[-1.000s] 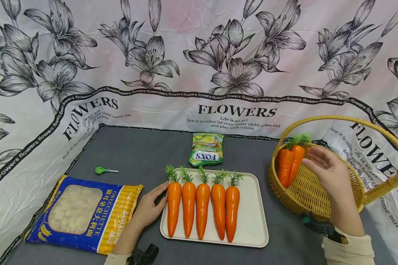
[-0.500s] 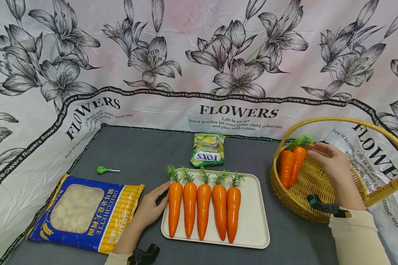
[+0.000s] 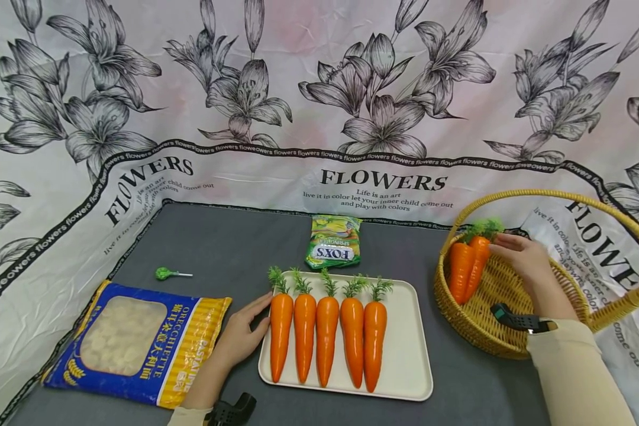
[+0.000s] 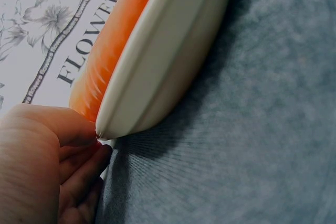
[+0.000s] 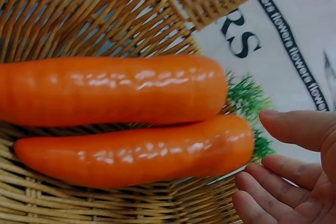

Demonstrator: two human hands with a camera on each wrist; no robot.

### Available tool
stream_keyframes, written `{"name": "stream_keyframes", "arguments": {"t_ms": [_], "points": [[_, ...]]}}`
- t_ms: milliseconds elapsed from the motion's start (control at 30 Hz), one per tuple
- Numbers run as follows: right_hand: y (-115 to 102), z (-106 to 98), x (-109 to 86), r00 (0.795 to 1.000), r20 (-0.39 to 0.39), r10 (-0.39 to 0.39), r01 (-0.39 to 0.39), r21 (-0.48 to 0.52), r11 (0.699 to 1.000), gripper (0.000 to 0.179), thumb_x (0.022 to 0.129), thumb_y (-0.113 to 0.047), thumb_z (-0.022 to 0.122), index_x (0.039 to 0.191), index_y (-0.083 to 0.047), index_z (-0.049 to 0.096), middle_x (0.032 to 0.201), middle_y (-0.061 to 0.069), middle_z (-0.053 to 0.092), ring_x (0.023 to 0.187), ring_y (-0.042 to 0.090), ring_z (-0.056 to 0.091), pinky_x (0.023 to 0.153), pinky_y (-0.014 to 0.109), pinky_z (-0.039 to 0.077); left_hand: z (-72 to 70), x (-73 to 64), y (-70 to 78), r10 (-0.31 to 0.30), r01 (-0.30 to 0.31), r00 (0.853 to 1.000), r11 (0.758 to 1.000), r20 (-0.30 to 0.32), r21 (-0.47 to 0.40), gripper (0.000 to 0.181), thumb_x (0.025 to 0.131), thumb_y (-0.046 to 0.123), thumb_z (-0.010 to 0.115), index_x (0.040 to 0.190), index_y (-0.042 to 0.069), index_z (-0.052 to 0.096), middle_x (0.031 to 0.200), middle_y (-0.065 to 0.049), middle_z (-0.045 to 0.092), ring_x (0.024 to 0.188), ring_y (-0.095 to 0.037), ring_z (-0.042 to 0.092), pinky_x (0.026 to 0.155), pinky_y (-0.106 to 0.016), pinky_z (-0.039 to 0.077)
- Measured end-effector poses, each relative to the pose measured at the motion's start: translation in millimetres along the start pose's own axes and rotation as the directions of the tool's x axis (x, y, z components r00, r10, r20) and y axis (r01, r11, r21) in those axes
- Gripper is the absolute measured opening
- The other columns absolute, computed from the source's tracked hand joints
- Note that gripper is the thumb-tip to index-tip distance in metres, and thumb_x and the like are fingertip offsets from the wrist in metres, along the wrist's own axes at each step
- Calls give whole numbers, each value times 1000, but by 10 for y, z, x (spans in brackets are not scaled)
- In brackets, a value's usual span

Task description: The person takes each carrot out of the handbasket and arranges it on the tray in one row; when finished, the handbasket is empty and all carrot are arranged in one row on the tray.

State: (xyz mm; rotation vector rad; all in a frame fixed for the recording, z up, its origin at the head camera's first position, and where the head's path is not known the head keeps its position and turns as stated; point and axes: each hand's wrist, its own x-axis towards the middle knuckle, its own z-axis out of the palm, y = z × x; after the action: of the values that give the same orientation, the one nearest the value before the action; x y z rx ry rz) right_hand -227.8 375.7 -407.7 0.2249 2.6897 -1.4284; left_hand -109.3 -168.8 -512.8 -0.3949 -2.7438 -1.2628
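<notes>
In the head view, my left hand (image 3: 245, 331) rests against the left rim of a cream tray (image 3: 404, 355). Its fingertips touch the tray's edge beside the leftmost of several orange carrots (image 3: 279, 337) lying side by side with green tops. At right, my right hand (image 3: 527, 260) reaches into a wicker basket (image 3: 495, 307). Two carrots lean there against the left wall. The right wrist view shows the thumb and fingers spread next to the top end of the nearer carrot (image 5: 142, 153), close to its greens. Behind it lies the other carrot (image 5: 115, 90).
A blue and yellow pasta bag (image 3: 133, 343) lies at left, near my left forearm. Behind it is a green lollipop (image 3: 163, 273). A green candy packet (image 3: 333, 241) sits behind the tray. The basket's tall handle (image 3: 538, 193) arches above my right hand.
My right hand has shifted slightly within the basket and now sits closer to the top of the right-hand carrot. The left hand stays at the tray's edge.
</notes>
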Motion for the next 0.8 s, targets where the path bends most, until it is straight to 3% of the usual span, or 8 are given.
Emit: {"name": "stream_keyframes", "arguments": {"t_ms": [133, 200, 300, 333, 433, 567, 667, 800], "points": [[23, 25, 48, 998, 55, -2, 2, -13, 1000, 79, 94, -44, 54, 149, 3, 22, 149, 24, 31, 107, 5, 47, 107, 57, 32, -8, 1, 7, -3, 3, 1000, 1000, -5, 5, 47, 92, 13, 59, 138, 11, 51, 142, -4, 50, 130, -26, 48, 105, -47, 41], [30, 35, 68, 997, 71, -7, 8, -22, 1000, 78, 95, -42, 53, 148, 6, 21, 150, 30, 24, 105, 4, 48, 106, 52, 37, -8, -1, 12, -5, 5, 1000, 1000, -5, 6, 46, 93, 13, 59, 138, 10, 51, 142, -4, 50, 130, -26, 48, 105, -47, 41], [49, 39, 92, 994, 108, -7, 7, 3, 1000, 78, 96, -38, 52, 148, 9, 18, 149, 34, 20, 90, -13, 49, 97, 31, 48, -4, -4, 21, -7, 7, 1000, 1000, -5, 1, 46, 92, 12, 59, 138, 10, 51, 142, -4, 50, 130, -26, 48, 105, -47, 41], [55, 47, 102, 993, 120, 2, -4, 20, 1000, 78, 96, -38, 52, 148, 9, 17, 149, 34, 19, 84, -20, 45, 92, 24, 50, -2, -6, 22, -8, 8, 1000, 1000, -5, -2, 46, 92, 12, 60, 138, 10, 51, 142, -4, 51, 130, -26, 48, 105, -47, 41], [86, 51, 124, 987, 160, 20, -32, 77, 996, 80, 97, -34, 52, 148, 11, 11, 149, 36, 14, 80, -22, 47, 82, 12, 51, 6, -11, 20, -5, 5, 1000, 1000, -7, -4, 46, 92, 12, 60, 138, 9, 52, 141, -4, 51, 130, -25, 48, 105, -47, 41], [118, 65, 142, 984, 178, 9, -31, 117, 993, 79, 97, -30, 52, 147, 11, 7, 146, 35, 20, 82, -20, 50, 84, 14, 52, 13, -11, 10, 4, -4, 1000, 1000, -10, 0, 46, 92, 12, 60, 138, 9, 52, 141, -4, 51, 129, -25, 48, 105, -47, 41], [126, 76, 152, 984, 175, -11, -12, 131, 991, 79, 97, -29, 52, 147, 12, 6, 135, 24, 37, 84, -18, 52, 84, 14, 52, 14, -7, 3, 5, -5, 1000, 1000, -13, -3, 46, 92, 12, 60, 137, 10, 52, 141, -4, 51, 129, -24, 48, 105, -47, 41], [116, 81, 162, 985, 168, -30, 4, 149, 989, 80, 97, -28, 54, 147, 13, 6, 129, 16, 40, 84, -17, 53, 82, 14, 52, 9, -3, -3, 5, -5, 1000, 1000, -15, -1, 46, 92, 12, 60, 137, 10, 52, 141, -3, 51, 129, -24, 48, 105, -47, 41]]}}
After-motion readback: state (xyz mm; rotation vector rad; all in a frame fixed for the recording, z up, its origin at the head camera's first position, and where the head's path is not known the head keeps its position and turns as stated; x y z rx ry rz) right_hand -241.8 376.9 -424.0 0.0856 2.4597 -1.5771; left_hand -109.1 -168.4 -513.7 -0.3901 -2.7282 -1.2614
